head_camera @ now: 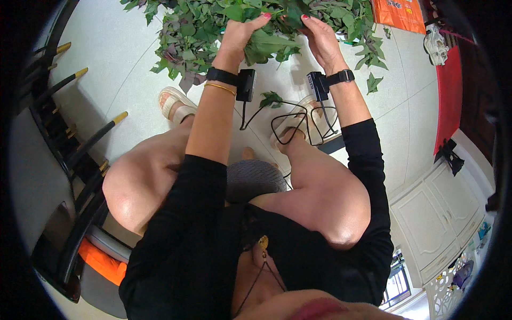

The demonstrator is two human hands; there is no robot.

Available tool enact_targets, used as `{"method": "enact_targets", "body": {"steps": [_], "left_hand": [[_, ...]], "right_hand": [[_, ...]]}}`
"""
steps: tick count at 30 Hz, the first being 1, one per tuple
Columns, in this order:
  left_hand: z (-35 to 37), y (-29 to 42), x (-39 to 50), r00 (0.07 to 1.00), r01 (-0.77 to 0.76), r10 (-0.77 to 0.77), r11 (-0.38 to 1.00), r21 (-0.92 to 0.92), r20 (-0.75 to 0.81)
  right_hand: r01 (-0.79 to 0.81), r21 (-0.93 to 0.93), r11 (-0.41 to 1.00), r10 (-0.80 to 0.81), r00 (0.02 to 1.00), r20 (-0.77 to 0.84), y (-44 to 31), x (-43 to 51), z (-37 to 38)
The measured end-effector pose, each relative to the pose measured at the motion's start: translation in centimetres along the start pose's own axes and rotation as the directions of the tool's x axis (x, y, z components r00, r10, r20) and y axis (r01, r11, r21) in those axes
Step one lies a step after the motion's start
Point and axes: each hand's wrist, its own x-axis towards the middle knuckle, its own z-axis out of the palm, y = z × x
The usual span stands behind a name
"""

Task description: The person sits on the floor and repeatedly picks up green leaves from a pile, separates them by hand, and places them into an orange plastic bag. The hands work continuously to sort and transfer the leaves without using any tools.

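Note:
A wide heap of green and purplish leafy stems (188, 36) lies on the pale tiled floor at the top of the view. At the heap's near edge, my left hand (240, 34) grips leafy greens between thumb and fingers, with large leaves (266, 46) hanging beside the palm. To its right, my right hand (320, 38) pinches a dark green leaf (295, 14) with thumb and fingers; some fingertips are hidden by leaves. Each wrist wears a strap with a small black box and cable. A loose leaf (271, 99) lies on the floor between my sandaled feet.
Black cable loops (294, 124) hang over my right sandal (306, 116). Black chair legs with gold tips (100, 132) stand at left. An orange bag (400, 16), white shoes (436, 46) and a red mat (448, 96) lie at right. A patterned round stool (256, 178) is beneath me.

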Motion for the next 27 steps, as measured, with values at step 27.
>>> {"method": "enact_targets", "body": {"steps": [27], "left_hand": [[2.9,-1.5,-0.3,0.962,0.271,-0.228,0.873,-0.406,0.154]], "right_hand": [[-0.010,-0.076,0.997,0.007,0.999,-0.045,0.1,-2.6,0.0]]}}
